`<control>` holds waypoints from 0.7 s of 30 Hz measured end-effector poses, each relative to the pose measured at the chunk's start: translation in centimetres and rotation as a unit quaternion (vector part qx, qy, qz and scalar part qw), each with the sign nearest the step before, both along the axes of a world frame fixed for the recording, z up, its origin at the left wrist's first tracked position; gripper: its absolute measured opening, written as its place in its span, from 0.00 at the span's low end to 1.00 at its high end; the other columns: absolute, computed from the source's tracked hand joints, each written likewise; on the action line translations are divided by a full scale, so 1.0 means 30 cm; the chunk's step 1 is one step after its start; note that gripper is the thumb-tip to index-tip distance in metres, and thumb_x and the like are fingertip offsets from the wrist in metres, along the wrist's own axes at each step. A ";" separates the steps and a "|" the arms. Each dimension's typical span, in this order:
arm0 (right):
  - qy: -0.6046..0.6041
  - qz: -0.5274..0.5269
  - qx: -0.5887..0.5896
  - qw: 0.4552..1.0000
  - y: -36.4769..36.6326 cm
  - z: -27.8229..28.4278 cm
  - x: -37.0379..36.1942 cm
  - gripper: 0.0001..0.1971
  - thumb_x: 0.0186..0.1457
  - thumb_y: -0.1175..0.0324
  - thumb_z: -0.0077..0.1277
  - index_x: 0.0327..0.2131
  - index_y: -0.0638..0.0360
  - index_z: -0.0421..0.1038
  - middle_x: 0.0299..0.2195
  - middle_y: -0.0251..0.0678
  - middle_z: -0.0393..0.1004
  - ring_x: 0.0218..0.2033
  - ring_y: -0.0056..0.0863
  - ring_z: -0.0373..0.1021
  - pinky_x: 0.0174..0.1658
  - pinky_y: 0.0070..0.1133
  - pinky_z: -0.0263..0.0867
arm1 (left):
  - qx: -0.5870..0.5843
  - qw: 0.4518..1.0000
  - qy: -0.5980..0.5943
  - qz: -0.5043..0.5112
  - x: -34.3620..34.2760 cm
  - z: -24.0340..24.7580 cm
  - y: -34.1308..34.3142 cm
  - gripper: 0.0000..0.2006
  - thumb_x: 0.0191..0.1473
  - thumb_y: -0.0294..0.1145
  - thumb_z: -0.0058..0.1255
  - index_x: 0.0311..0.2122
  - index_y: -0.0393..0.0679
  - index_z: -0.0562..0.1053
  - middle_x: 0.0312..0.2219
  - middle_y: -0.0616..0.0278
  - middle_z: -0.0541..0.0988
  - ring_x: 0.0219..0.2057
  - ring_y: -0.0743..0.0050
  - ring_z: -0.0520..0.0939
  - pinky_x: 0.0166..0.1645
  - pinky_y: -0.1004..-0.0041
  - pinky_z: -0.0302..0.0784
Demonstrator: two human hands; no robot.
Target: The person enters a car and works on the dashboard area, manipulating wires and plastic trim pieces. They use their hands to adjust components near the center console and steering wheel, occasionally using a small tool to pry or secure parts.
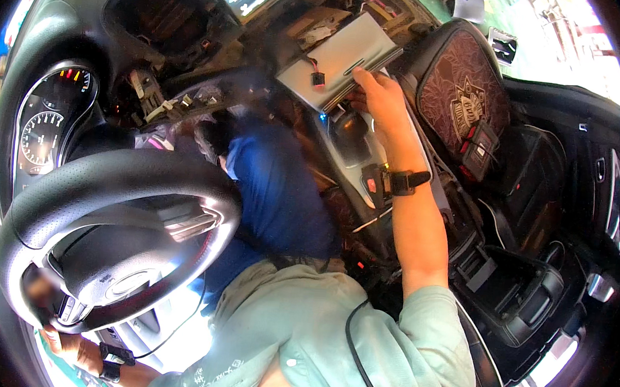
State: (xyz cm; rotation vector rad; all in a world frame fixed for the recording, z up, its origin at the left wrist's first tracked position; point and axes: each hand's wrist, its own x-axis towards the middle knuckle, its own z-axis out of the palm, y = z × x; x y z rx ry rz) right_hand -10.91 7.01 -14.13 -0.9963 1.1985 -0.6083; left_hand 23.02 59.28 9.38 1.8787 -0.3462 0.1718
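My right hand [383,98] reaches across the center console, with its index finger and thumb at the edge of a flat silver trim panel [340,48]. Its other fingers curl below the panel's edge, partly hidden. On the panel's near side lies a small black connector [318,80] with red wires. Just below the hand stands the dark gear shifter [354,133]. My left hand [66,345] is at the lower left rim of the black steering wheel [121,169], its fingers closed there and partly hidden behind the rim.
An opened dashboard cavity [168,11] gapes ahead, with exposed brackets [151,96] below. The passenger seat [468,89] carries a black and red handheld device [478,149]. Behind it is an armrest [532,310]. A dark cable [357,341] runs over my shirt.
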 end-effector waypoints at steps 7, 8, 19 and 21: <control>-0.021 -0.063 0.007 0.998 0.025 0.006 -0.004 0.13 0.52 0.66 0.51 0.31 0.71 0.75 0.24 0.35 0.75 0.23 0.21 0.70 0.29 0.16 0.64 | -0.010 1.000 0.003 0.000 0.004 -0.017 0.005 0.28 0.54 0.53 0.55 0.43 0.31 0.73 0.39 0.53 0.76 0.41 0.63 0.75 0.51 0.58 0.65; -0.023 -0.067 0.000 0.997 0.028 0.011 0.004 0.13 0.52 0.66 0.52 0.31 0.71 0.75 0.24 0.35 0.75 0.23 0.20 0.69 0.28 0.16 0.63 | -0.012 1.000 0.003 0.002 0.006 -0.022 0.005 0.28 0.54 0.53 0.55 0.43 0.31 0.73 0.39 0.53 0.76 0.41 0.63 0.75 0.51 0.58 0.65; 0.033 -0.001 -0.014 0.999 0.014 0.005 -0.002 0.15 0.55 0.61 0.51 0.37 0.67 0.73 0.31 0.33 0.76 0.29 0.19 0.71 0.35 0.17 0.65 | -0.007 1.000 -0.006 -0.008 0.032 0.000 -0.057 0.28 0.54 0.52 0.55 0.44 0.31 0.73 0.40 0.52 0.76 0.42 0.63 0.75 0.52 0.58 0.64; 0.042 0.003 -0.026 0.999 0.010 -0.007 0.000 0.16 0.55 0.61 0.51 0.37 0.66 0.73 0.31 0.33 0.76 0.30 0.19 0.71 0.35 0.17 0.65 | -0.006 1.000 -0.009 -0.013 0.029 0.012 -0.084 0.28 0.54 0.52 0.55 0.44 0.31 0.73 0.40 0.52 0.76 0.42 0.63 0.75 0.52 0.58 0.64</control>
